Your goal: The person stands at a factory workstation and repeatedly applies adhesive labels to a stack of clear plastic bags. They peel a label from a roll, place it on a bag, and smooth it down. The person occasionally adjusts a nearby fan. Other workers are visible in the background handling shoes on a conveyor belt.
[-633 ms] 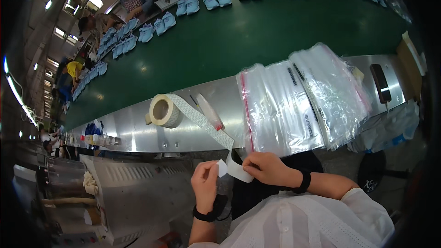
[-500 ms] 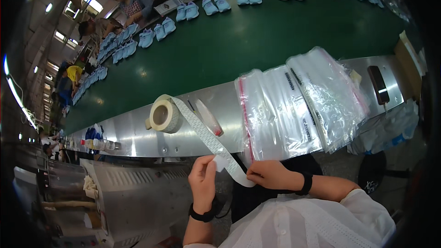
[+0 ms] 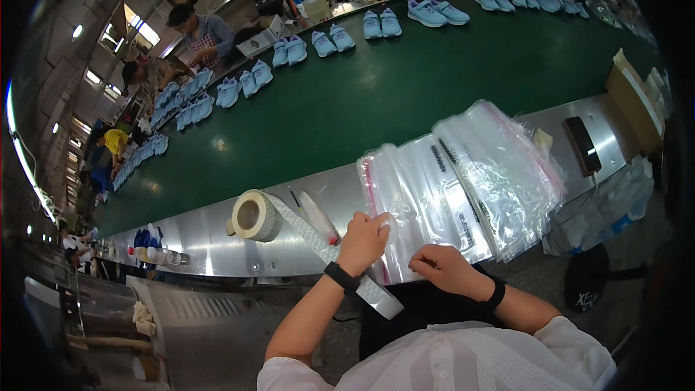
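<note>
My left hand (image 3: 364, 243) reaches over the left edge of the stacked clear plastic bags (image 3: 456, 195), fingers bent and closed at the bag's reddish seal strip. What its fingertips hold is hidden; no white label shows there now. Beside the bags' lower edge is my right hand (image 3: 445, 269), fingers curled in and nothing visible in them. A roll of white labels (image 3: 257, 216) stands on the metal ledge. Its unrolled label strip (image 3: 308, 239) passes beneath my left wrist, and the loose end hangs past the ledge in front of me.
A slim clear packet with a red tip (image 3: 318, 219) lies beside the strip. The green conveyor belt (image 3: 326, 108) carries several pairs of light blue shoes (image 3: 438, 12). A dark phone (image 3: 582, 145) with a cable and a cardboard box (image 3: 634, 101) are at right. Co-workers sit across the belt.
My left hand has moved up and right from the strip to the bags; the white label it pinched is out of sight. My right hand has let go of the strip and shifted right.
</note>
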`<state>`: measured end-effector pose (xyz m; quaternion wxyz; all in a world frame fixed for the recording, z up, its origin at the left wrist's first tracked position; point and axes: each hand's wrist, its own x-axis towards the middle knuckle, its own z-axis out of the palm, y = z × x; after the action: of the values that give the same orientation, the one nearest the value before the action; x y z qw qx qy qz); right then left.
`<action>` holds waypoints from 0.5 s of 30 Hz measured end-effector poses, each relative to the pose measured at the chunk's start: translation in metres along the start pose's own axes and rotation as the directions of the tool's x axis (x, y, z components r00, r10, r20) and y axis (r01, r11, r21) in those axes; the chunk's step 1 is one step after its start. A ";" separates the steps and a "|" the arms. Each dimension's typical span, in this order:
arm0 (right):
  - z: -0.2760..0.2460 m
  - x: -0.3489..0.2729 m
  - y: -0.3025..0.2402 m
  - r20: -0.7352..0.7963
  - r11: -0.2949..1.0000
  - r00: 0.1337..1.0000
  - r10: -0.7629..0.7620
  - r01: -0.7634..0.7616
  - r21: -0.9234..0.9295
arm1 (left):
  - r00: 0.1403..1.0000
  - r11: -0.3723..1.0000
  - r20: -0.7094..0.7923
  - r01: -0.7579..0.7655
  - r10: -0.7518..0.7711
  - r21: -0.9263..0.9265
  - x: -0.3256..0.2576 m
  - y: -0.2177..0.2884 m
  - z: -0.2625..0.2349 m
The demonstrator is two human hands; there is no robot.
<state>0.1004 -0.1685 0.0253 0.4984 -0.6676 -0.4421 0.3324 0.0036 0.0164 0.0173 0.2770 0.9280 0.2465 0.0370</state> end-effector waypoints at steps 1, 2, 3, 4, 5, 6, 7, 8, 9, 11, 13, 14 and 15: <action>-0.001 0.002 0.002 -0.023 0.999 1.000 0.017 -0.016 0.030 | 1.000 1.000 -0.004 -0.003 0.003 -0.025 0.003 -0.004 0.001; -0.004 0.005 0.002 -0.037 0.999 0.999 0.036 -0.035 0.034 | 1.000 0.999 -0.007 -0.016 0.016 -0.043 0.008 -0.003 -0.003; -0.007 0.007 0.001 -0.051 0.998 0.997 0.055 -0.053 0.038 | 0.999 0.993 -0.041 0.003 -0.008 -0.118 0.007 0.000 -0.006; -0.010 0.009 0.001 -0.065 0.997 0.995 0.074 -0.071 0.043 | 0.997 0.981 -0.071 0.019 -0.034 -0.194 0.001 0.006 -0.010; -0.012 0.009 0.007 -0.077 0.991 0.993 0.094 -0.086 0.102 | 0.994 0.962 -0.093 0.031 -0.058 -0.270 -0.004 0.011 -0.012; -0.011 0.013 0.011 -0.114 0.988 0.989 0.093 -0.077 0.137 | 0.992 0.936 -0.097 0.044 -0.082 -0.348 -0.004 0.012 -0.013; -0.010 0.018 0.016 -0.153 0.983 0.984 0.093 -0.066 0.172 | 0.990 0.904 -0.098 0.056 -0.107 -0.424 -0.004 0.013 -0.013; -0.011 0.020 0.018 -0.181 0.978 0.979 0.096 -0.059 0.199 | 0.985 0.860 -0.098 0.072 -0.140 -0.505 -0.006 0.014 -0.011; -0.011 0.024 0.017 -0.187 0.985 0.979 0.082 -0.051 0.163 | 0.988 0.829 -0.020 0.119 -0.155 -0.546 -0.004 0.007 -0.007; -0.007 0.031 0.018 -0.214 0.985 0.975 0.060 -0.023 0.169 | 0.985 0.787 0.099 0.174 -0.143 -0.592 -0.001 0.008 -0.001; -0.006 0.036 0.013 -0.236 0.992 0.969 0.070 -0.043 0.120 | 0.963 0.709 0.244 0.254 -0.118 -0.658 0.001 0.009 -0.001; -0.004 0.037 0.012 -0.282 0.999 0.959 0.040 -0.028 0.046 | 0.952 0.618 0.274 0.300 -0.139 -0.726 0.002 0.010 -0.003; -0.002 0.039 0.012 -0.325 0.999 0.946 0.007 -0.018 -0.029 | 0.939 0.519 0.307 0.343 -0.156 -0.783 0.002 0.012 -0.006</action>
<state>0.1208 -0.1346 0.0144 0.5517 -0.7237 -0.3550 0.2141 0.0091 0.0118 0.0283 0.7048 0.6416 0.3023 0.0155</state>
